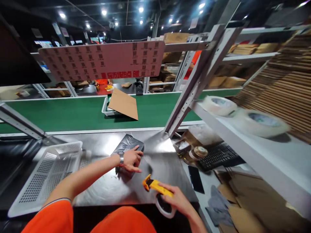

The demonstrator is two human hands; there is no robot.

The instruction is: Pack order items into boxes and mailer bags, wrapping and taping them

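Note:
A package wrapped in dark plastic (127, 142) lies on the metal table. My left hand (131, 159) rests across its top and right side, fingers spread and thumb apart, with a metal-banded watch at the wrist. To the right and nearer my body, my right hand (177, 197) is closed around the handle of a yellow tape dispenser (157, 187). Its head points left toward the package, with a gap between them. The tape roll (166, 210) hangs below the handle. Part of the package is hidden under my left hand and forearm.
A white perforated basket (46, 174) stands at left. Behind the table runs a green conveyor (155, 106) carrying a small basket and cardboard sheet (123, 103). Right are a phone (195, 179), a keyboard (221, 155), and a shelf with tape rolls (262, 121). A metal post (191, 87) rises nearby.

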